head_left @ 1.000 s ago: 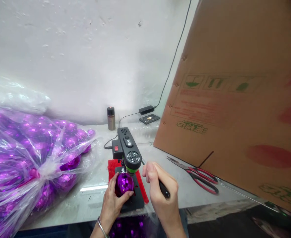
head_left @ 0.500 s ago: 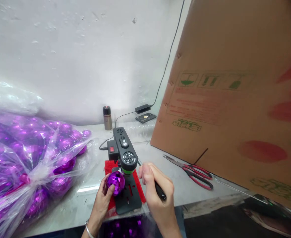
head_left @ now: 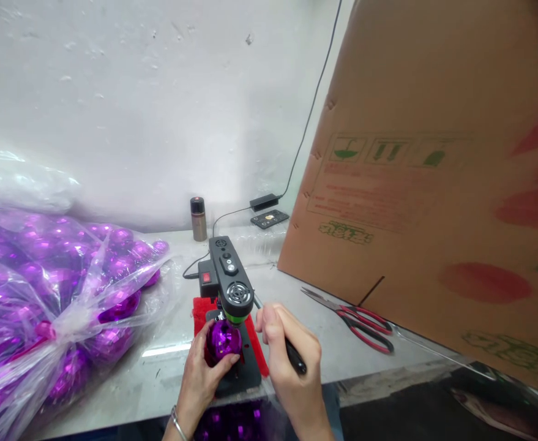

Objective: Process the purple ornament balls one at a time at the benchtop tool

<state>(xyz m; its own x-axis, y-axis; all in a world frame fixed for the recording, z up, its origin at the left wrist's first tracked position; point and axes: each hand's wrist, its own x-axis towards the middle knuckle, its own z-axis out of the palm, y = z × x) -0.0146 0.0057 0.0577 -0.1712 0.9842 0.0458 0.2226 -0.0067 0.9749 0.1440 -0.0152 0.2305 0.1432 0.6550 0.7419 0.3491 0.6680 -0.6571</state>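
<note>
A shiny purple faceted ball (head_left: 225, 340) is held by my left hand (head_left: 204, 367), just under the green-ringed head of a small black machine (head_left: 230, 275). Thumb and fingers wrap its left and lower sides. My right hand (head_left: 291, 361) is closed round a black-handled tool (head_left: 295, 357), whose thin metal shaft points up toward the machine head. The shaft's tip is hidden. Under the ball lies the machine's black base plate (head_left: 245, 380), on a red cloth (head_left: 260, 352).
Bagged purple balls (head_left: 67, 263) fill the left. Red-handled scissors (head_left: 365, 324) lie to the right, before a large cardboard box (head_left: 415, 184). A bottle (head_left: 198, 219), phone (head_left: 270, 218) and black adapter (head_left: 264, 201) stand or lie near the wall. More purple balls sit below the table edge.
My left hand has moved slightly right and down with the purple ball, bringing it more under the machine head. My right hand has hardly moved.
</note>
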